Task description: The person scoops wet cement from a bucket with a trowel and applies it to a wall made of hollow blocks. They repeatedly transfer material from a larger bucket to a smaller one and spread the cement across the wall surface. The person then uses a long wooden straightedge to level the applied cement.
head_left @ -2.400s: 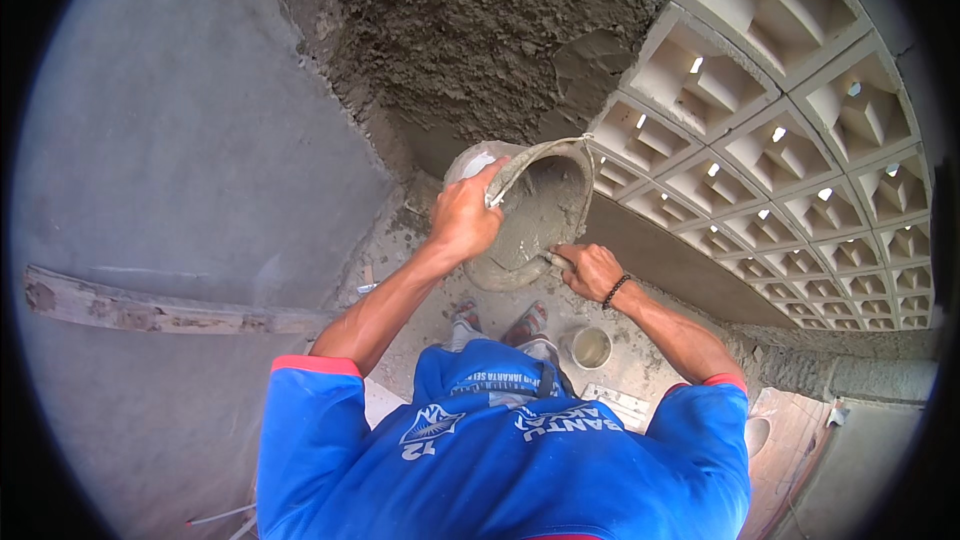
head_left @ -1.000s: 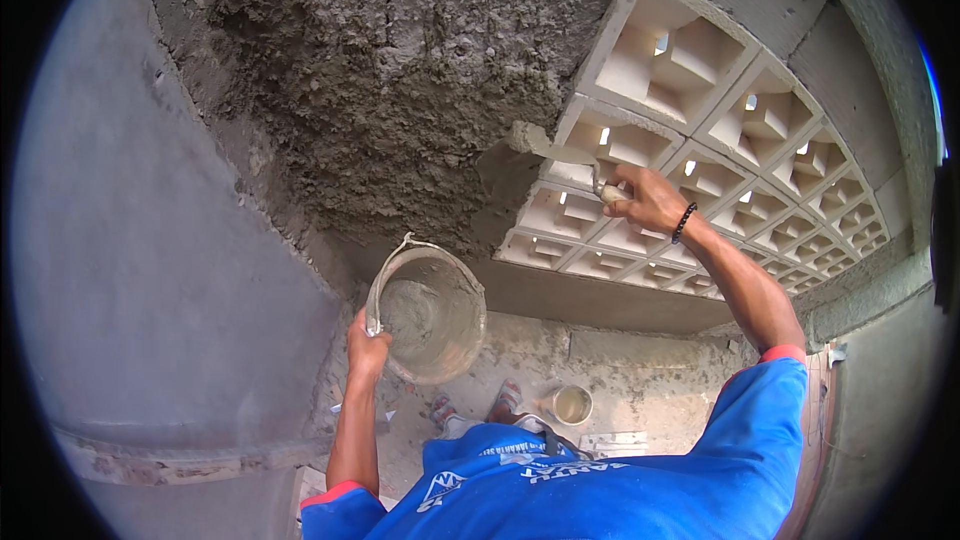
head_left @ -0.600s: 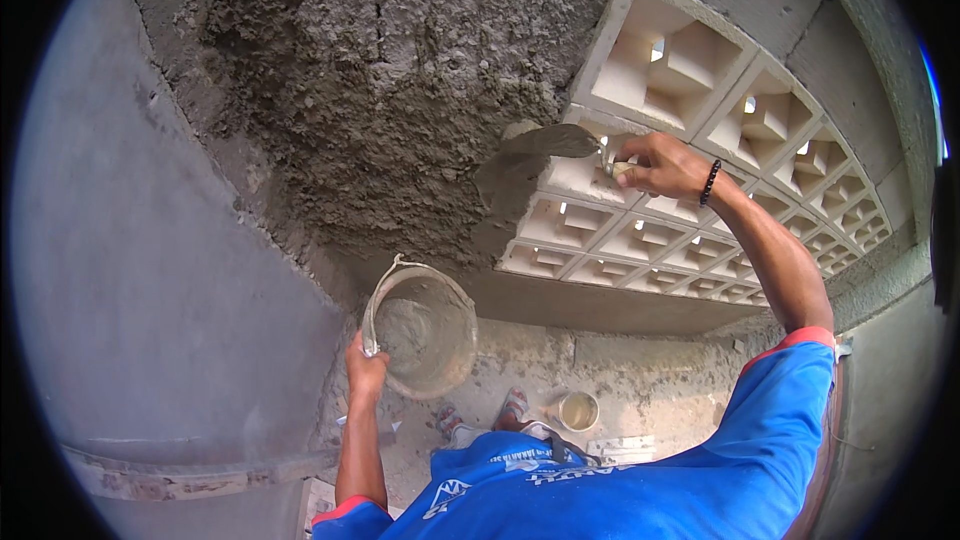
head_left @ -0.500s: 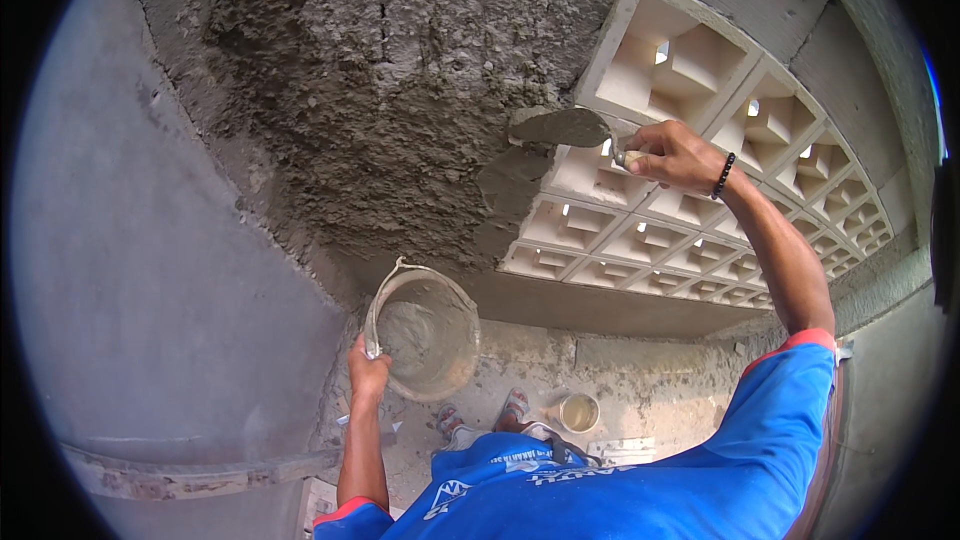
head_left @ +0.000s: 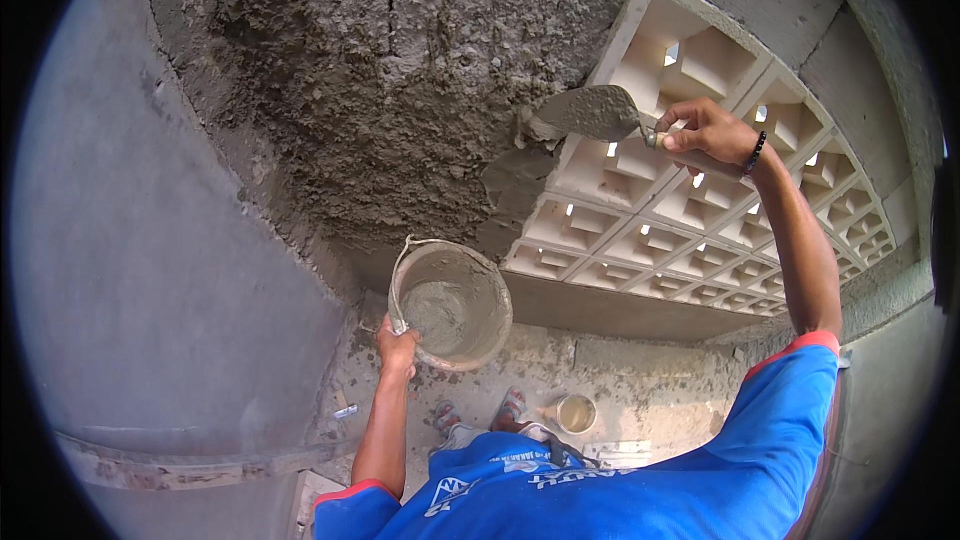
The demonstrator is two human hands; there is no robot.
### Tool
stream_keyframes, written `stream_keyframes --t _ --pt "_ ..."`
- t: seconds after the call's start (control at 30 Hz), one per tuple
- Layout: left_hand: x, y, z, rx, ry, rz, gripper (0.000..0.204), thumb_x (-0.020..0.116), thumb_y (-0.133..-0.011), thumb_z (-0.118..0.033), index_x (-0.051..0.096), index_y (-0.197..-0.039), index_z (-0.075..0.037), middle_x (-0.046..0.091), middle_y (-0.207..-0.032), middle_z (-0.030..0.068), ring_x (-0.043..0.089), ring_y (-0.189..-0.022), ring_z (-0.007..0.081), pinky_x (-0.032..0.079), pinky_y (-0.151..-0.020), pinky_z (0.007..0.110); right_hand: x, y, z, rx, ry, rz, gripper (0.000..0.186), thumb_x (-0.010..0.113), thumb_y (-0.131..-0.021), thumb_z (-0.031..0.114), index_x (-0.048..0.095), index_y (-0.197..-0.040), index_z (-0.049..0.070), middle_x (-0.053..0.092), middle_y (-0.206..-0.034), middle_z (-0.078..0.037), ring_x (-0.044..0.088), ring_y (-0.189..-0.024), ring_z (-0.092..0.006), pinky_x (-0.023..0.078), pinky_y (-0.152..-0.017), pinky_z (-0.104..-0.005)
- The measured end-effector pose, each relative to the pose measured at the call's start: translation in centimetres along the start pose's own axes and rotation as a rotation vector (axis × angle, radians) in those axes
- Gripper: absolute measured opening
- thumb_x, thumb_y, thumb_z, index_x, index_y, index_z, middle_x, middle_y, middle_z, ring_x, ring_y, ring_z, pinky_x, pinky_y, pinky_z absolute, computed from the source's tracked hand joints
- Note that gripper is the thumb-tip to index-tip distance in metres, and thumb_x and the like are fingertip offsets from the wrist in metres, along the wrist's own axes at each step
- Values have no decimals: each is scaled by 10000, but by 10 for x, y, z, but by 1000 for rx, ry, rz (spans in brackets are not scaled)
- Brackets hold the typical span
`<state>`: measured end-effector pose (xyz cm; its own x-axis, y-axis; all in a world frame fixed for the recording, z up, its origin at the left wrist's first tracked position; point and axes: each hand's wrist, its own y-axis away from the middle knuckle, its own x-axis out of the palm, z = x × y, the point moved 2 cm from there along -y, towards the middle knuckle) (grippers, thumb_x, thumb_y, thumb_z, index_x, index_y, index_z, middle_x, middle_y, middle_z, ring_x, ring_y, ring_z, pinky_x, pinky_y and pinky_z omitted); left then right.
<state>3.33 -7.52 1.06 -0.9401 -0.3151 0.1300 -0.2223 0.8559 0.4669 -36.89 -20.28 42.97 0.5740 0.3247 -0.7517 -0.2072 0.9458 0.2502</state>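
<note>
My left hand (head_left: 398, 345) grips the handle side of a bucket (head_left: 450, 305) holding grey wet mortar, held at waist-to-chest height before the wall. My right hand (head_left: 700, 135) is closed on the handle of a trowel (head_left: 592, 112). The mortar-smeared blade lies at the border between the rough, dark plastered wall patch (head_left: 380, 90) and the pale ventilation blocks (head_left: 690, 60), just above a smoother patch of fresh mortar (head_left: 510, 190) beside the blocks. Whether the blade touches the surface is hard to tell.
A smooth grey wall (head_left: 150, 270) with a horizontal batten (head_left: 180, 452) stands at the left. Below are my sandalled feet on a littered floor (head_left: 640, 385), a small container (head_left: 576, 414) and pale strips (head_left: 620, 454). A grey surface (head_left: 880, 380) stands at the right.
My right hand has risen from the bucket to the wall with the trowel, lately shifting up and right. The bucket moved down and left, then slightly back up and right, still in my left hand.
</note>
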Motion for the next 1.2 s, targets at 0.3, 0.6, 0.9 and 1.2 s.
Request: stream_keyframes --t 0.3,0.6,0.9,1.2 --pt "58 -11 13 -122 85 28 622 562 -659 60 527 -1260 -95 626 -980 83 548 -589 173 394 -373 283 -16 20 12 -1 45 -63 339 718 -886 267 637 -1064 -10 662 -754 -108 664 -613 -154 563 -518 -290" --pt "72 -13 21 -80 104 67 637 577 -660 30 518 -1278 -111 629 -1022 75 545 -591 172 388 -366 272 -18 57 33 -32 284 -172 504 673 -891 451 633 -1096 -7 634 -657 -75 629 -560 -147 492 -521 -315" --pt "69 1 12 -80 84 0 665 579 -664 53 515 -1306 -108 630 -1035 86 594 -700 197 394 -379 287 75 61 -14 -54 46 -98 420 612 -952 355 567 -1088 -39 567 -707 -28 561 -578 -99 476 -519 -276" --pt "58 5 26 -56 89 -23 636 567 -657 95 544 -1269 -74 647 -1010 85 619 -739 210 439 -415 307 98 36 -39 -17 -46 -144 368 628 -953 331 588 -1088 -9 582 -697 -24 557 -586 -106 464 -517 -285"
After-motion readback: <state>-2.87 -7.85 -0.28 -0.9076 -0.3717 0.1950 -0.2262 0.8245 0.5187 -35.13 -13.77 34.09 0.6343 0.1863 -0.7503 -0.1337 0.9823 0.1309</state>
